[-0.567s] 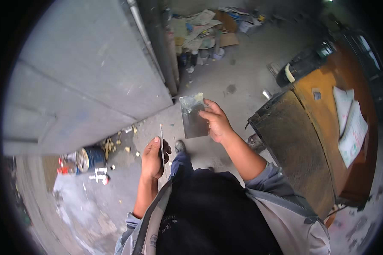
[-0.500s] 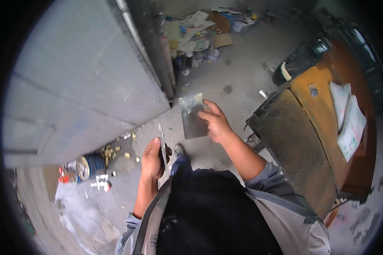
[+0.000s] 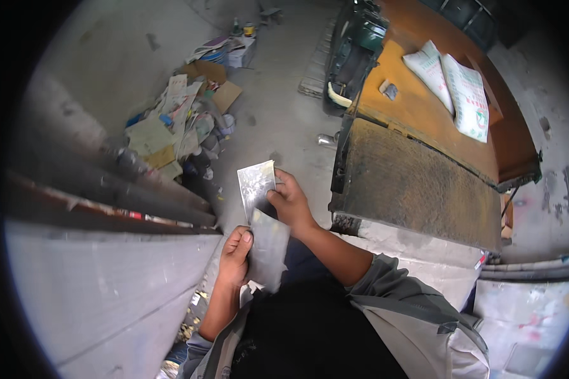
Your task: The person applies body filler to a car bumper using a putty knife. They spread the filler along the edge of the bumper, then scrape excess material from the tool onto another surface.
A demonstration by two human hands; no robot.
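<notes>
My left hand (image 3: 235, 252) is closed on a flat, grey rectangular sheet (image 3: 269, 249), thumb on its face near the upper left edge. The sheet looks thin, with a dull surface and a few pale yellow smears. Farther ahead, my right hand (image 3: 289, 201) pinches a second, shinier metal plate (image 3: 256, 184) by its right side. Pale residue streaks the plate's upper part. The left sheet's top edge overlaps the plate's lower end; whether they touch I cannot tell.
A large grey panel (image 3: 101, 284) stands close on the left. Beyond it lies a heap of paper and cardboard (image 3: 186, 120). To the right is an orange vehicle bed (image 3: 408, 76) with a worn tailgate (image 3: 417, 183) and white sacks (image 3: 464, 95). A silver container (image 3: 326, 140) lies beside it.
My view has swung to the right. The left sheet, seen edge-on before, now turns its face up, and both sheets have come together from apart. Both hands keep their hold.
</notes>
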